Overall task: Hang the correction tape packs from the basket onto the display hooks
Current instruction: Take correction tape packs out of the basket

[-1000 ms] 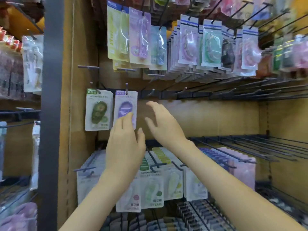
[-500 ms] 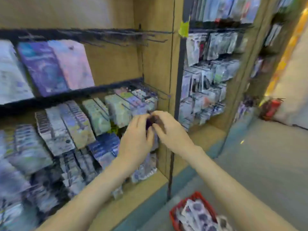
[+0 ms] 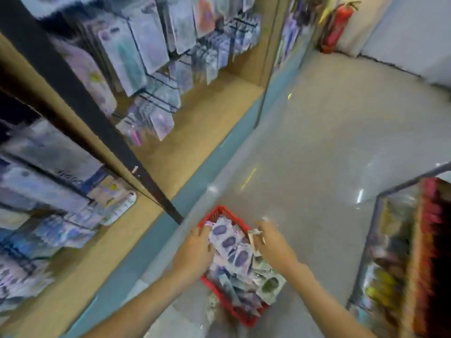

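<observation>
From 9 to 12 o'clock the wooden display shelving [image 3: 195,118] carries rows of hanging blister packs [image 3: 136,52] on dark wire hooks. They are too smeared to count, and none of their print can be read. One black upright post [image 3: 97,123] slants across the shelving from 10 o'clock down toward the centre.

At 6 o'clock one red plastic mesh basket [image 3: 219,212] stands on the grey floor [image 3: 329,142], heaped with card-backed correction tape packs [image 3: 229,242]. On top of the heap three packs with purple ovals lie in an overlapping row, and one pack with a dark green oval [image 3: 269,285] lies toward 5 o'clock. The rest is a jumble that cannot be counted, and no lettering is legible.

The left hand [image 3: 195,250] is at the basket's left rim, its fingers against the edge of the purple row. Whether its grip is closed on those packs I cannot tell. The right hand [image 3: 272,242] is at the right rim, its grip narrow and pinching a pale pack [image 3: 255,236].

At 1 o'clock one red fire extinguisher [image 3: 338,25] stands by the wall. At 4 o'clock is a second rack of blurred, colourful goods [image 3: 402,252].
</observation>
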A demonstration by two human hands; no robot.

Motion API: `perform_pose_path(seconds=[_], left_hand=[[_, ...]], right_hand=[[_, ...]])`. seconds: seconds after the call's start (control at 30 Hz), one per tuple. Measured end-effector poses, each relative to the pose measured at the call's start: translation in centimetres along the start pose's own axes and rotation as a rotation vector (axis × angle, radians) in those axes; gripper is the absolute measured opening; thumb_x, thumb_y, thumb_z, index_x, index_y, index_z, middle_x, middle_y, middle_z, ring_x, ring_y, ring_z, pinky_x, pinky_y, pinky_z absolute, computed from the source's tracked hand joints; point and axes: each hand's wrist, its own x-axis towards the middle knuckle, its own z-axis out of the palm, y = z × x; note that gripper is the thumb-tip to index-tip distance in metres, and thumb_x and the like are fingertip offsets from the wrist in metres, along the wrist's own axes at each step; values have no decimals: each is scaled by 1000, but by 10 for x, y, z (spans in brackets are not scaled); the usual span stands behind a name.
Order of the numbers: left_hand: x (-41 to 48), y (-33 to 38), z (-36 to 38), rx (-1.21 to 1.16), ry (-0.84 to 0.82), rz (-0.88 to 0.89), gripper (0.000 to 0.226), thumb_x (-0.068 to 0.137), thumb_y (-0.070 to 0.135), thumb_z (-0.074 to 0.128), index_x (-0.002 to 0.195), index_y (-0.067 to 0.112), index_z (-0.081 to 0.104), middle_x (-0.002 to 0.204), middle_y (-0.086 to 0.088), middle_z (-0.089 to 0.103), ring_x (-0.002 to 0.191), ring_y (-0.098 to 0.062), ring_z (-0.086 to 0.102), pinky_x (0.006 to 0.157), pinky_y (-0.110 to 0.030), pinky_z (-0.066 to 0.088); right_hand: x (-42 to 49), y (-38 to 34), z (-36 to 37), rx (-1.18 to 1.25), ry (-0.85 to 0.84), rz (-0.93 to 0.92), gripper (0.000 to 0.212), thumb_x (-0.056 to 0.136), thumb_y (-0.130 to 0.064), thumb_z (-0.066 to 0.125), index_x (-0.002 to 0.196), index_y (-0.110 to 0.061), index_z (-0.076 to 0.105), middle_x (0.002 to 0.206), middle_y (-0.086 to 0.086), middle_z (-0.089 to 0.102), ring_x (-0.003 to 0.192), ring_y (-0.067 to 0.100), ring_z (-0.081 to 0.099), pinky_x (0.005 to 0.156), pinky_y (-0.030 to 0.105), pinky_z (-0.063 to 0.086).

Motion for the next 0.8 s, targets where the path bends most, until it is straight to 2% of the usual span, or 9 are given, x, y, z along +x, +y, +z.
perform_pose_path(seconds=[0.13,0.27,0.33,0.4,0.47,0.57,0.67,0.73,0.8], left_hand=[[75,-13,94,145,-189,-28,51,97,18,44,146,25,34,144,-4,38,131,-25,41,100,-36,41],[149,-46,179,287,-286,-10,58,94,15,51,148,22,33,144,-10,39,129,-32,43,99,-42,44],[187,-64,217,259,-230,-27,51,97,10,46,147,18,36,138,-13,44,125,-34,45,98,-43,44],[217,-85,255,198,-133,-25,39,100,18,48,139,19,43,122,-7,56,116,-28,52,97,-42,44],[239,-105,292,223,50,27,37,93,19,58,127,25,43,108,-4,65,101,-25,63,84,-37,53],[255,-132,339,468,128,313,47,73,5,50,119,11,55,113,-16,62,99,-32,58,79,-37,51],[259,-126,345,559,113,285,37,78,4,47,109,3,66,106,-19,65,92,-35,64,80,-40,54],[255,-124,338,559,28,203,37,73,3,56,109,3,65,110,-25,63,98,-41,63,83,-45,53],[250,-126,327,554,-99,156,65,52,5,81,112,3,57,109,-30,62,97,-45,63,79,-46,54]], right_hand=[[52,102,56,-21,-29,166,31,91,-29,42,123,-28,44,111,8,60,103,33,58,82,39,46],[92,179,143,1,26,341,44,94,-25,50,137,-15,47,123,10,59,112,31,55,93,44,46],[112,197,183,11,23,412,52,96,-31,51,144,-15,38,134,7,51,122,28,48,99,38,41],[131,211,230,-36,-8,394,63,96,-38,51,150,-16,27,145,5,42,130,24,40,105,35,34],[145,218,267,-119,-49,355,73,91,-41,60,150,-11,29,149,9,40,133,27,41,107,37,35],[156,227,304,-203,19,349,81,64,-33,86,130,3,56,127,21,60,110,38,60,90,44,52],[155,227,315,-146,84,343,72,59,-12,83,125,4,58,126,24,58,112,40,57,95,50,49],[148,224,311,-29,149,373,71,61,-1,76,129,3,55,134,24,52,121,41,50,102,52,44],[141,216,298,66,177,400,72,68,-1,73,136,-2,48,144,20,42,132,36,39,109,48,37]])
